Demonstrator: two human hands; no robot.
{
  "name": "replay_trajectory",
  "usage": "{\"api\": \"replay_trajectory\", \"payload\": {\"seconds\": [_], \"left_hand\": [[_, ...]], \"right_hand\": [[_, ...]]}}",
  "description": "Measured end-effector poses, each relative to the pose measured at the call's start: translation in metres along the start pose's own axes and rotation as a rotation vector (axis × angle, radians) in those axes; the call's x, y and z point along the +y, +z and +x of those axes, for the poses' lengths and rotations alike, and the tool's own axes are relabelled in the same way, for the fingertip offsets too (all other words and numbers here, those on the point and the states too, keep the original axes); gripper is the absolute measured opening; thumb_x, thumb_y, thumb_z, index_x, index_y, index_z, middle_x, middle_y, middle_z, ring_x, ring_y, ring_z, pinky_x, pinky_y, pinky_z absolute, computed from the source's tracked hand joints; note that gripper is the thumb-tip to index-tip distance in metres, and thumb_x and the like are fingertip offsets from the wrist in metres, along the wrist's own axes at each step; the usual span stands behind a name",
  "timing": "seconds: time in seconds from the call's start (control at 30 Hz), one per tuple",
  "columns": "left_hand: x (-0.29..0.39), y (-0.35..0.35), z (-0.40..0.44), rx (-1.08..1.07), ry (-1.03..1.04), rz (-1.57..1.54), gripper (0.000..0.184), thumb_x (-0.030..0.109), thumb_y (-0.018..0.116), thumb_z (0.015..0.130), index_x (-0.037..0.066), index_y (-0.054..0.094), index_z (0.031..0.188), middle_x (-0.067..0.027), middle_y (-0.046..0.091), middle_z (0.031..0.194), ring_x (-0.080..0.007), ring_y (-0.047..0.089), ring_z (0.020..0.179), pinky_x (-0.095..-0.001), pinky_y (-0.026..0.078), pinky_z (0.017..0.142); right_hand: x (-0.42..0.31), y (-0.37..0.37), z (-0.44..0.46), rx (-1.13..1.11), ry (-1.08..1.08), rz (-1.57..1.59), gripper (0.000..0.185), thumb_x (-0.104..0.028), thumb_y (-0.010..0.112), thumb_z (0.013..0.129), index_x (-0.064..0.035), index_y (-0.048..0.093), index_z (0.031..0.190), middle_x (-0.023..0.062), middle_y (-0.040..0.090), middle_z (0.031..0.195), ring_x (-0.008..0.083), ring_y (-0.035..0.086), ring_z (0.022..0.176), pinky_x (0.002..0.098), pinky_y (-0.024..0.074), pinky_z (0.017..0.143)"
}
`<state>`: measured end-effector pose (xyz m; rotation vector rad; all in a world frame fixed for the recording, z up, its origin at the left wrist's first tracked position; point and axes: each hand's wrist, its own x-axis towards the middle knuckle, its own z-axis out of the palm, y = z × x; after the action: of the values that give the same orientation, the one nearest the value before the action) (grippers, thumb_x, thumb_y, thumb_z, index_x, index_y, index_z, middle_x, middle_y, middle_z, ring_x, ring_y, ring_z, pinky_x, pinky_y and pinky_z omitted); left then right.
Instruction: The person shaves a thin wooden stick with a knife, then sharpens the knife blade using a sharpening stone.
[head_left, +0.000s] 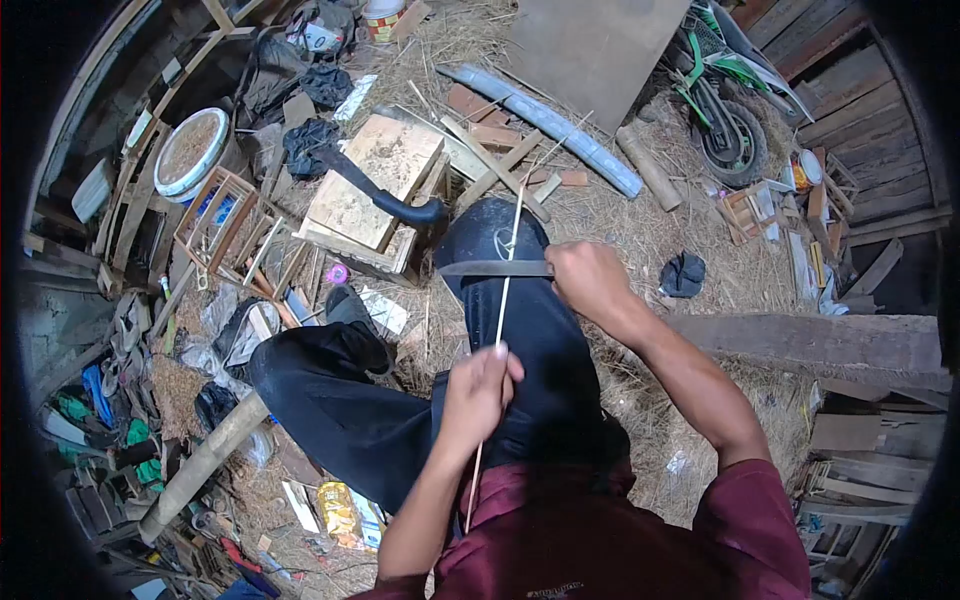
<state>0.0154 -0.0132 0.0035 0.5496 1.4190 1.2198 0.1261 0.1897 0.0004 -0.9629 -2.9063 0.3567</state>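
Note:
My right hand (590, 280) is closed around the handle of a knife (490, 269), whose blade points left across my raised thigh, just below the knee. Pinched in my left hand (478, 395) is a long, thin pale strip (502, 308), probably of bamboo or wood. It runs from beside my waist up past my knee and crosses the blade. Whether the edge bites into the strip cannot be made out. Beyond my knee, a machete (370, 188) with a dark curved handle lies on a wooden block (390, 150).
A grey-blue length of pipe or split pole (545, 125) lies ahead, near a board (595, 50). The motorbike (725, 130) is at the far right. A thick wooden beam (820, 342) extends on my right. At left are a white-rimmed bucket (190, 155), a small wooden frame (215, 225) and a pole (205, 465).

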Motion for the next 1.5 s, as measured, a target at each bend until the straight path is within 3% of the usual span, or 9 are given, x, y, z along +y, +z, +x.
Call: {"api": "replay_trajectory", "payload": {"seconds": [0.2, 0.4, 0.57, 0.67, 0.9, 1.07, 1.23, 1.37, 1.5], "left_hand": [[0.025, 0.005, 0.051, -0.021, -0.087, -0.121, 0.039, 0.033, 0.042, 0.103, 0.004, 0.055, 0.08, 0.0034, 0.039, 0.048, -0.0065, 0.033, 0.038, -0.0246, 0.025, 0.036], [0.011, 0.001, 0.033, 0.054, -0.033, -0.025, 0.04, 0.033, 0.044, 0.103, 0.005, 0.055, 0.075, 0.0049, 0.039, 0.049, -0.0047, 0.031, 0.039, -0.0235, 0.022, 0.037], [0.006, 0.001, 0.007, 0.129, 0.016, 0.178, 0.041, 0.028, 0.047, 0.102, 0.003, 0.059, 0.071, 0.0025, 0.047, 0.053, -0.0046, 0.042, 0.049, -0.0247, 0.032, 0.047], [-0.001, -0.004, -0.019, 0.129, -0.071, 0.166, 0.04, 0.026, 0.048, 0.102, 0.002, 0.06, 0.073, 0.0024, 0.048, 0.054, -0.0046, 0.042, 0.05, -0.0246, 0.032, 0.047], [-0.007, -0.004, -0.044, 0.121, -0.066, 0.122, 0.038, 0.025, 0.047, 0.102, 0.003, 0.059, 0.073, 0.0046, 0.045, 0.053, -0.0024, 0.038, 0.048, -0.0228, 0.027, 0.044], [-0.027, 0.004, -0.053, 0.027, -0.056, 0.034, 0.041, 0.031, 0.046, 0.103, 0.003, 0.059, 0.075, 0.0043, 0.044, 0.051, -0.0034, 0.036, 0.043, -0.0222, 0.026, 0.043], [-0.009, 0.005, -0.013, -0.043, -0.101, -0.119, 0.044, 0.037, 0.043, 0.103, 0.004, 0.058, 0.077, 0.0037, 0.042, 0.049, -0.0053, 0.035, 0.04, -0.0229, 0.026, 0.039], [0.012, 0.008, 0.037, 0.008, 0.032, 0.013, 0.042, 0.033, 0.044, 0.103, 0.004, 0.059, 0.076, 0.0049, 0.041, 0.049, -0.0054, 0.034, 0.041, -0.0232, 0.025, 0.04], [0.02, 0.01, 0.051, 0.174, 0.226, 0.424, 0.042, 0.027, 0.046, 0.101, 0.0, 0.06, 0.073, -0.003, 0.047, 0.051, -0.0117, 0.043, 0.046, -0.0302, 0.033, 0.047]], "right_hand": [[0.001, -0.008, 0.01, -0.091, -0.063, -0.077, 0.014, -0.01, 0.057, 0.078, -0.0013, 0.068, 0.075, 0.0209, 0.067, 0.074, 0.0384, 0.069, 0.07, 0.0473, 0.0557, 0.064], [-0.008, 0.006, 0.008, -0.082, 0.085, -0.058, 0.017, -0.01, 0.056, 0.08, -0.0003, 0.069, 0.076, 0.0219, 0.068, 0.076, 0.0382, 0.069, 0.071, 0.0468, 0.0559, 0.065], [0.0, 0.007, 0.013, -0.055, 0.179, 0.001, 0.014, -0.008, 0.058, 0.079, 0.0013, 0.068, 0.078, 0.0232, 0.067, 0.077, 0.0394, 0.068, 0.074, 0.0476, 0.0551, 0.067], [0.003, 0.006, 0.01, -0.042, 0.231, 0.019, 0.008, -0.004, 0.064, 0.072, -0.0005, 0.067, 0.079, 0.0228, 0.066, 0.076, 0.0385, 0.067, 0.073, 0.0466, 0.0544, 0.068], [0.001, -0.003, 0.007, -0.009, 0.254, 0.007, 0.009, -0.005, 0.063, 0.074, 0.0015, 0.067, 0.078, 0.0248, 0.066, 0.076, 0.0409, 0.067, 0.074, 0.0479, 0.0544, 0.068], [0.022, 0.006, 0.01, -0.008, 0.449, 0.021, 0.014, -0.005, 0.065, 0.074, 0.0038, 0.067, 0.084, 0.0262, 0.066, 0.076, 0.0426, 0.066, 0.075, 0.0499, 0.0539, 0.07], [0.011, 0.005, -0.015, 0.137, 0.23, 0.051, 0.011, -0.005, 0.061, 0.075, 0.0004, 0.066, 0.084, 0.0226, 0.067, 0.08, 0.0401, 0.067, 0.077, 0.0479, 0.0548, 0.07], [0.006, -0.003, -0.014, 0.04, -0.001, -0.032, 0.01, -0.006, 0.06, 0.075, -0.0008, 0.066, 0.081, 0.022, 0.068, 0.078, 0.039, 0.068, 0.075, 0.0469, 0.0557, 0.068], [0.006, -0.002, 0.001, -0.027, -0.031, -0.101, 0.011, -0.007, 0.058, 0.078, -0.0001, 0.067, 0.077, 0.0222, 0.067, 0.074, 0.0378, 0.069, 0.071, 0.0464, 0.0561, 0.063]]}}
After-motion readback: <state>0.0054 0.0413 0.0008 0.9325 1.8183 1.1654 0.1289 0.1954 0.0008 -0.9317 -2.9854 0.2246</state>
